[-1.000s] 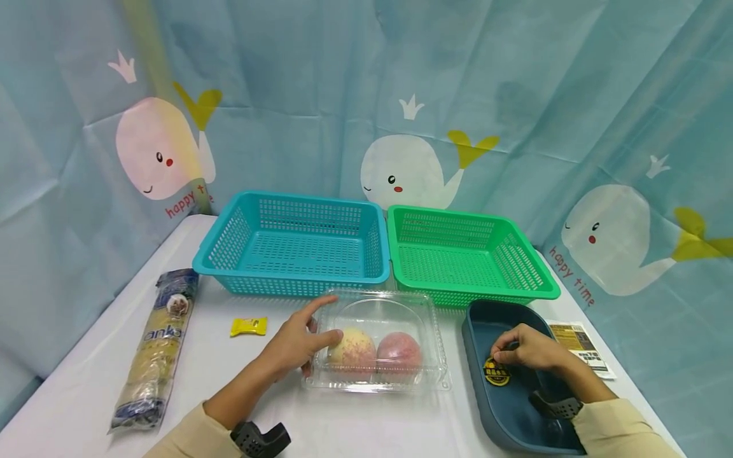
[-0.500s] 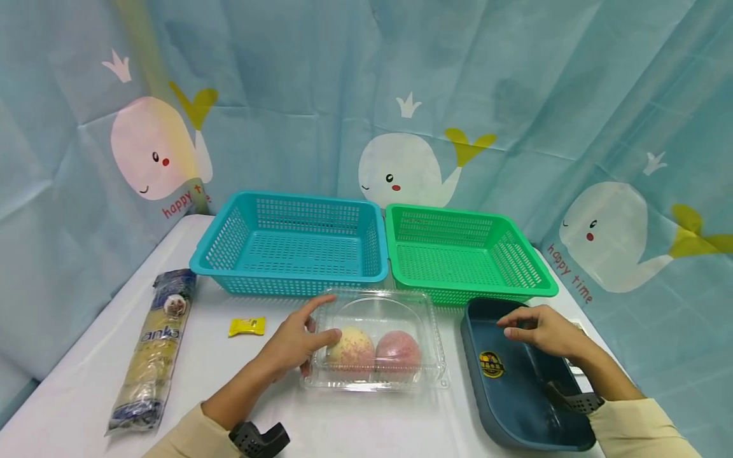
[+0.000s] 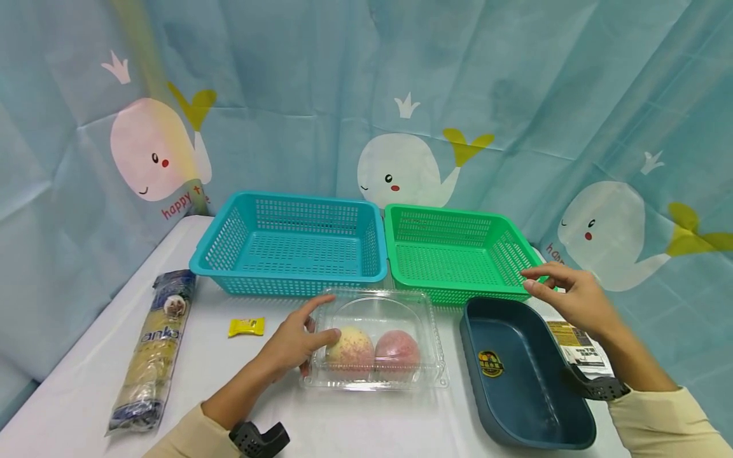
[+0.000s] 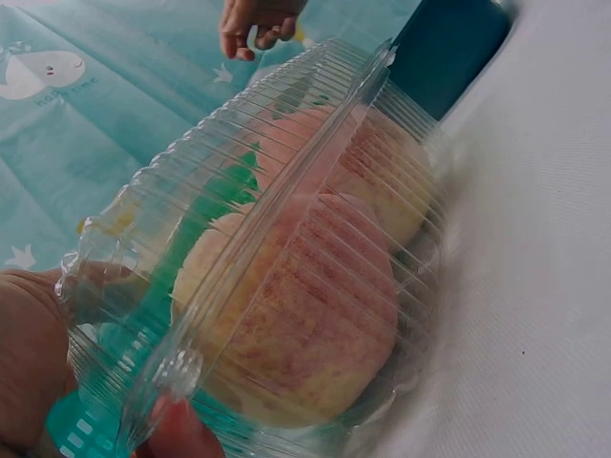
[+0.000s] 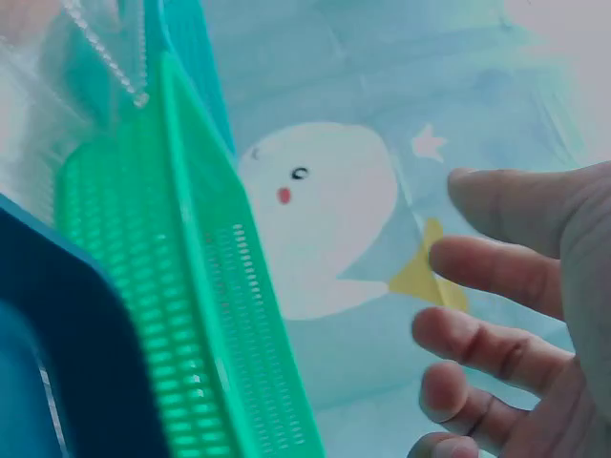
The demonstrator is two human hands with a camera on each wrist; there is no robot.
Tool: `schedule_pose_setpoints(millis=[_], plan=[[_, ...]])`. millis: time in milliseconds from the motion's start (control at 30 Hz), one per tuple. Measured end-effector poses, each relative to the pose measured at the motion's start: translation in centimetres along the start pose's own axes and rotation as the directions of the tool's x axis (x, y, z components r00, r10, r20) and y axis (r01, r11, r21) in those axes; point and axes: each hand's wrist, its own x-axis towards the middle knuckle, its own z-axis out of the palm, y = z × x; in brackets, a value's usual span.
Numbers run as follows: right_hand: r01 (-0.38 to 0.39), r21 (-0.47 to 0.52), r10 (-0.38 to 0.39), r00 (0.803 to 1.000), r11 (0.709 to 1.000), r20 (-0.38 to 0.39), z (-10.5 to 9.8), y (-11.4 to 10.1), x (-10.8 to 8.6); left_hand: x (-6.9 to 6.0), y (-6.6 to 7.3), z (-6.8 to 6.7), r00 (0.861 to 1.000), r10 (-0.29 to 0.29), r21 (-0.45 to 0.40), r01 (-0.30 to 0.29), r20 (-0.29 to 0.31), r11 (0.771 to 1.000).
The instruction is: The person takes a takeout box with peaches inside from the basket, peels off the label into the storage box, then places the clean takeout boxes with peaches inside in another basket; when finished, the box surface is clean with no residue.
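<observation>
Clear clamshell box [image 3: 408, 312], lid down over two peaches [image 3: 397, 353], sits on the bench [image 3: 401, 423], gripped by the left hand [image 3: 296, 340], release outstanding; label [image 3: 490, 363] appears placed, inside the tray [image 3: 532, 381] left of the right hand [image 3: 579, 300], half-spread, holding nothing

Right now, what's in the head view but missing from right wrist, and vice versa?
Only head: the long blue-and-gold pack, yellow packet, brown-and-white packet, and the gold-and-black sticker in the dark blue tray.

Only right wrist: the lower fingers of the right grip seen one by one; head mostly hides them.

Both: the right grip, dark blue tray, green basket, blue basket, clear container and whale-print curtain, several only partly in right wrist.
</observation>
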Motion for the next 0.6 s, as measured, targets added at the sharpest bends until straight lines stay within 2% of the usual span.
schedule_pose_setpoints(millis=[133,333,467,600], plan=[[-0.029,-0.022,0.028,0.999,0.999,-0.034,-0.9,0.1,0.6,0.0,0.0,0.0,1.000,-0.001,-0.007,0.001,0.002,1.000],[-0.074,-0.126,0.064,0.995,0.989,-0.081,-1.5,0.8,1.5,0.0,0.0,0.1,1.000,-0.008,-0.010,0.008,-0.006,1.000],[-0.100,-0.146,0.086,0.992,0.984,-0.097,-1.4,1.9,1.9,0.0,0.0,0.1,1.000,-0.008,-0.017,0.007,-0.010,1.000],[-0.134,-0.135,0.123,0.989,0.982,-0.082,-1.2,3.2,2.1,0.0,0.0,0.2,1.000,-0.005,-0.027,0.005,-0.011,1.000]])
